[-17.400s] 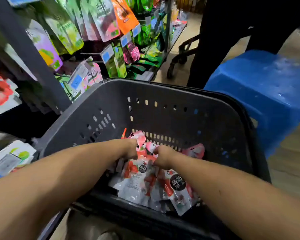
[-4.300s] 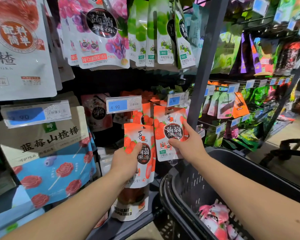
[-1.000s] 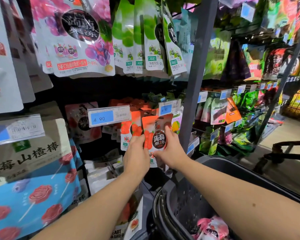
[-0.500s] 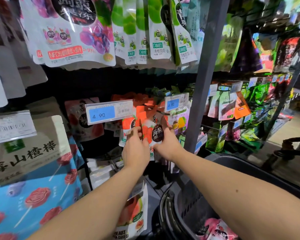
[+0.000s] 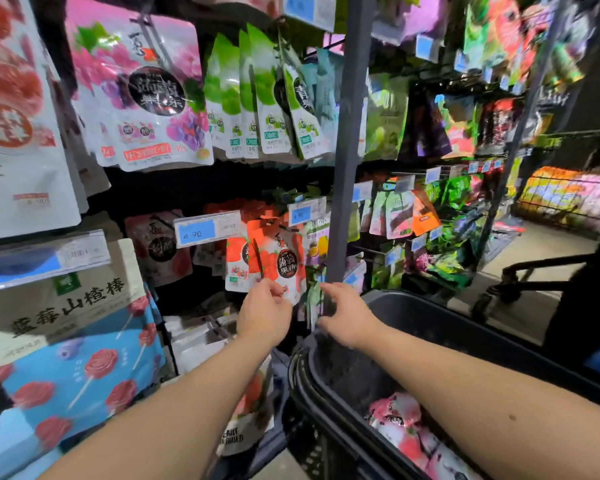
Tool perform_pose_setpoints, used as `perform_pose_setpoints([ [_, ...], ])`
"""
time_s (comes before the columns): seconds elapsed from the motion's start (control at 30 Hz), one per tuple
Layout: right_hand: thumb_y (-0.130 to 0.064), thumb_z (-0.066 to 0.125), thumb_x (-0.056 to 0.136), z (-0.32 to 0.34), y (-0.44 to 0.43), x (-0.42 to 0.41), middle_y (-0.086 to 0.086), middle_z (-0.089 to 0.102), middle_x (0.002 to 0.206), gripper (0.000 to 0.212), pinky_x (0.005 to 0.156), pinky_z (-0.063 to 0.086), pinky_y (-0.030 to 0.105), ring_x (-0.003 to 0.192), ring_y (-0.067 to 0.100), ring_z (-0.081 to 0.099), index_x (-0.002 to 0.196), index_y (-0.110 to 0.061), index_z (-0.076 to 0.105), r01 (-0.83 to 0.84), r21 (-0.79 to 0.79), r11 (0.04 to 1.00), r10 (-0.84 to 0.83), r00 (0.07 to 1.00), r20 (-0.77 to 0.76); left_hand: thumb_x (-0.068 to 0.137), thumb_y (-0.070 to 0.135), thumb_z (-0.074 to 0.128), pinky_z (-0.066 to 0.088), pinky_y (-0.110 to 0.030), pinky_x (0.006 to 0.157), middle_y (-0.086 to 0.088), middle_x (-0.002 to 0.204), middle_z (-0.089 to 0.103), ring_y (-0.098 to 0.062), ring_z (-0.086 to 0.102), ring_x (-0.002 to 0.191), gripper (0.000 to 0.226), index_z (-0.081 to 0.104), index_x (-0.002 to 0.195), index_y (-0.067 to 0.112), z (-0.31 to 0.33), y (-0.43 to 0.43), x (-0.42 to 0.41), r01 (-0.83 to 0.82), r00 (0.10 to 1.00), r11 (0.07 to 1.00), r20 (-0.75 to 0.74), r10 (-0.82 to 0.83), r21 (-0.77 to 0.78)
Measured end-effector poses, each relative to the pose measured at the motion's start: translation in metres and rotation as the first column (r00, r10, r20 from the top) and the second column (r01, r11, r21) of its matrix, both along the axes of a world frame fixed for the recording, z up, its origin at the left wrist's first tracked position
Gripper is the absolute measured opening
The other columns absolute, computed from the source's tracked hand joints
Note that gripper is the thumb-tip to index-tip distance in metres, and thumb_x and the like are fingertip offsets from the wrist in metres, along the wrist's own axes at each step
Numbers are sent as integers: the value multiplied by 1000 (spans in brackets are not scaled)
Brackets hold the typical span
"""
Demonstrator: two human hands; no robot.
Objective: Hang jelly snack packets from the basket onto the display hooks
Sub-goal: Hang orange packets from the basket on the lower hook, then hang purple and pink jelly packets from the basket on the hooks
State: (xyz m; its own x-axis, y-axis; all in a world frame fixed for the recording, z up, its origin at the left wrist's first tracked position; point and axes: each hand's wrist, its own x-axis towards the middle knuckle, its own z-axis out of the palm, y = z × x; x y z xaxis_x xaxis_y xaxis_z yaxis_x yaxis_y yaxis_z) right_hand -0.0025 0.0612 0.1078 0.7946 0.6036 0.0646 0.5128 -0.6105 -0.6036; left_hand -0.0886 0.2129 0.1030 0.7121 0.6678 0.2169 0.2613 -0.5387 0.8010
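Jelly snack packets [image 5: 404,422], pink and white, lie heaped in the bottom of the black basket [image 5: 326,382] at the lower right, and we see more of their kind already up on the rack: a red strawberry packet [image 5: 278,261] hangs at the front of a hook row just below a blue price tag [image 5: 303,213], with a second red packet [image 5: 236,261] hanging just behind it to the left. The left hand [image 5: 264,315] reaches up to the strawberry packet's bottom edge, its thumb and forefinger curled together and pinching that edge, the other fingers folded beneath. The right hand [image 5: 349,315] hovers just to the right of the packet, apart from it, fingers loosely spread and slightly bent, holding nothing. Its fingertips [image 5: 326,289] come up against the foot of the grey upright post [image 5: 349,168], though motion blur keeps us from telling whether they touch it. Above, we make out large grape packets [image 5: 142,95] and a row of green packets [image 5: 253,95] on higher hooks, and at the far left a blue pouch [image 5: 84,368] printed with red lollipop roses.
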Motion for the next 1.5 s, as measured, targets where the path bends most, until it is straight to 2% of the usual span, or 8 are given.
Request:
perform_pose_setpoints([
  [0.27,-28,72,74,8,-104,-35,9,58,139,66,89,59,37,106,21,69,138,-20,60,73,-43,996,-73,997,7,85,8,53,37,-33,58,2,60,48,-41,55,68,28,46,60,19,13,-78,-37,254,960,967,-129,-249,23],
  [0.37,-23,74,81,27,-141,-77,9,59,141,66,95,54,30,116,24,66,144,-13,56,125,-69,990,-123,992,26,87,13,62,41,-28,67,1,72,61,-24,59,76,25,55,64,21,20,-106,-50,312,941,949,-151,-303,44],
  [0.53,-18,73,88,21,-184,-91,12,63,134,57,81,38,17,119,25,62,142,-8,57,167,-178,970,-169,986,7,85,12,59,52,-33,72,-3,78,70,-28,67,82,29,55,57,18,22,-144,-43,400,897,914,-233,-376,66],
  [0.93,-18,71,88,-84,-219,1,9,66,130,51,95,49,25,117,25,63,137,-8,61,209,-278,937,-260,952,-161,82,12,63,44,-23,68,4,71,68,-19,66,80,17,68,67,17,-57,-184,95,619,700,782,-499,-511,68],
  [1.23,-10,64,87,-181,-214,51,12,69,92,20,69,51,34,91,34,69,106,-6,69,421,-242,874,-484,793,-369,93,28,61,55,-37,88,-14,104,72,-31,68,95,24,73,100,8,-149,-199,171,864,239,499,-926,-292,65],
  [1.33,-17,63,93,-213,-203,58,17,71,103,18,81,50,32,105,35,67,106,-8,72,443,-247,862,-507,755,-416,95,26,61,53,-34,87,-14,119,70,-31,68,108,29,70,114,7,-175,-188,182,863,179,502,-961,-210,51],
  [1.43,-17,62,90,-242,-187,64,14,68,89,17,73,44,29,101,35,68,73,-18,58,496,-262,828,-558,687,-465,99,19,57,51,-32,92,-12,127,67,-28,65,118,33,66,126,3,-198,-177,186,856,110,517,-979,-171,6],
  [1.5,-18,64,88,-257,-176,66,14,72,96,17,73,45,28,98,33,68,74,-20,53,561,-242,792,-599,633,-492,101,23,52,49,-34,96,-15,132,65,-31,63,119,38,63,131,1,-213,-172,188,833,107,553,-977,-187,-15],
])
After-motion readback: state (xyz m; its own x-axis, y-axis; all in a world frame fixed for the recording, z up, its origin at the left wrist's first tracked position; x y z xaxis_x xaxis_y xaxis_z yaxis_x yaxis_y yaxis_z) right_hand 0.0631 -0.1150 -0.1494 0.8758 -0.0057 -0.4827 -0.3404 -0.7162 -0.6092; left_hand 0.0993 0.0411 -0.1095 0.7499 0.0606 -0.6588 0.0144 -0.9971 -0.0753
